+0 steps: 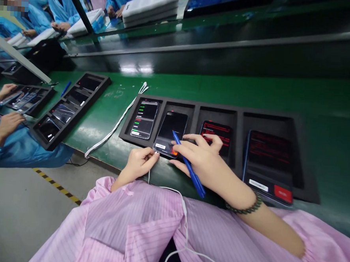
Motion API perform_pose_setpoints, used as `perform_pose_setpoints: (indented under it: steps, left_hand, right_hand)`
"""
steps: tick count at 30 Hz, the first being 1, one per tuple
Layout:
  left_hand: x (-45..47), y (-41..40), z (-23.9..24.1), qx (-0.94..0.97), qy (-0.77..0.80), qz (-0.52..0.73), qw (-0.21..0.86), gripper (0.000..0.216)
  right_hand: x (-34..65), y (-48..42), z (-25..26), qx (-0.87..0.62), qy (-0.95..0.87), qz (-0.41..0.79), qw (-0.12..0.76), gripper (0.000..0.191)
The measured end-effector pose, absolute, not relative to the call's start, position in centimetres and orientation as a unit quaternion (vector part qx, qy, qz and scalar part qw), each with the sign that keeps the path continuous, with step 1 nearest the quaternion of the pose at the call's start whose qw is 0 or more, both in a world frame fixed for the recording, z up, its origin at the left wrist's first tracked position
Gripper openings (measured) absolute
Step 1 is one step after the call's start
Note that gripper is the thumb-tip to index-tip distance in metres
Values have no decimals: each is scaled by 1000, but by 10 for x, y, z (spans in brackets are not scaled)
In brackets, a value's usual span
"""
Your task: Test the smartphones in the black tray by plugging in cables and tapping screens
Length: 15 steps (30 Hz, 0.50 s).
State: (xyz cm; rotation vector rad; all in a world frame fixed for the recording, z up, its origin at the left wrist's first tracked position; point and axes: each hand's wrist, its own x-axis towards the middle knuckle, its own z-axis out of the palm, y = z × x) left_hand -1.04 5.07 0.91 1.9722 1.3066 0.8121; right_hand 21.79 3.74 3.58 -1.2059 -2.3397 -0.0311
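A black foam tray point(239, 150) with phones in its compartments lies before me on the green bench. My left hand point(140, 162) is closed at the lower edge of the second phone point(171, 127), pinching the end of a white cable point(149, 176). Between the fingers of my right hand point(203, 156) sits a blue pen point(190, 169), slanting across the palm. A fingertip of that hand is at the second phone's lower right corner, over a small orange-red patch. The first phone point(144, 119) shows green and red text lines. Red text fills the third phone point(219, 137), partly covered by my fingers, and the fourth phone point(269, 164).
White cables point(112, 133) run along the bench left of my tray. Further left lie another phone tray point(72, 109) and a blue pen point(65, 88). A co-worker's hands point(9, 125) are at a third tray point(31, 98). White stacked trays point(151, 7) stand across the bench.
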Motion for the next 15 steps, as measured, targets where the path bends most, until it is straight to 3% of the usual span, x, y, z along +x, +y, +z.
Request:
perform_pose_setpoints:
  steps: [8,15]
  left_hand:
    - [-12,51,7,773,490,281,290,43]
    - [-14,43,17,633,497,246,540,52]
  right_hand:
    - [214,40,34,-480,-846,-39,228,18]
    - [205,36,33,-513,-819,-31,255,15]
